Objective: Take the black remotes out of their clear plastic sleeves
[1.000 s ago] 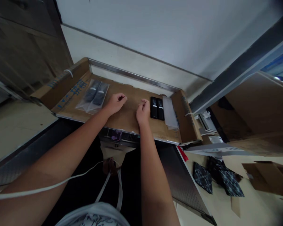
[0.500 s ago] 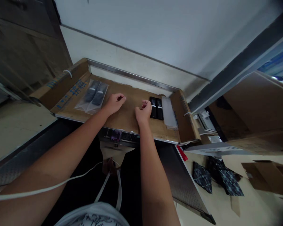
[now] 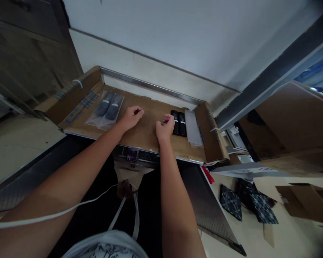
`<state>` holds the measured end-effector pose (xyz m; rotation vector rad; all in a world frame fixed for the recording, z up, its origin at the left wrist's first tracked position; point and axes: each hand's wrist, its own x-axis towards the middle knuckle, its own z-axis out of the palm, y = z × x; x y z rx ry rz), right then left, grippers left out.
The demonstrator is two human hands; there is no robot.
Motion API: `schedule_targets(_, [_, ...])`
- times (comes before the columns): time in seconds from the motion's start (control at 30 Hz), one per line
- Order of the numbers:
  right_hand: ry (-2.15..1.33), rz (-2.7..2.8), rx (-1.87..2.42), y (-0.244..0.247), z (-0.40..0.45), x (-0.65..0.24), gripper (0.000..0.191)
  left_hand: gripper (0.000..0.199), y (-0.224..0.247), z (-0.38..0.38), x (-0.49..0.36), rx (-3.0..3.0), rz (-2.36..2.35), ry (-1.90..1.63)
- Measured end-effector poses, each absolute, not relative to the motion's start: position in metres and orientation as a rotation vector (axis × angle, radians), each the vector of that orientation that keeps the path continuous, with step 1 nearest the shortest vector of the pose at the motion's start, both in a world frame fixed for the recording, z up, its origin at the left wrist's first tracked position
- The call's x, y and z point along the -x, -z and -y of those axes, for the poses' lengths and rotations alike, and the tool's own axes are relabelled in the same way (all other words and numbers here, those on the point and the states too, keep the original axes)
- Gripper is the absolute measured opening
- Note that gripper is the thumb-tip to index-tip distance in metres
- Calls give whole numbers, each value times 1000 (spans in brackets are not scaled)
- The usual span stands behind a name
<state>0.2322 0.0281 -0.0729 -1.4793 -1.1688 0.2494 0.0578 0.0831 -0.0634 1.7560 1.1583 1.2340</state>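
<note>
My left hand (image 3: 133,117) rests on the cardboard lining (image 3: 148,107) of a shallow work tray, its fingers loosely curled and nothing visible in them. To its left lie two clear plastic bags (image 3: 105,122), each around a dark, elongated item with a white band. My right hand (image 3: 165,127) is also half-curled on the cardboard, with no object showing in it. Just right of it, two black elongated items (image 3: 182,125) with white bands lie side by side; the hand is close to the nearer one. Beyond them is a stack of flat translucent bags (image 3: 193,128).
Raised cardboard sides (image 3: 214,134) bound the tray left and right, and a pale wall (image 3: 156,68) stands behind it. A white cord (image 3: 56,216) crosses my left arm. On the floor at right are dark patterned bags (image 3: 258,206) and an open cardboard box (image 3: 308,202).
My right hand has shifted very slightly to the right. The left hand and the items on the cardboard stay where they were.
</note>
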Motion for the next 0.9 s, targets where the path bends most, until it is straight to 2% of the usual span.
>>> schedule_targets(0.9, [-212, 1144, 1444, 75, -28, -231, 36, 16, 62, -82, -58, -1740, -1165, -1240])
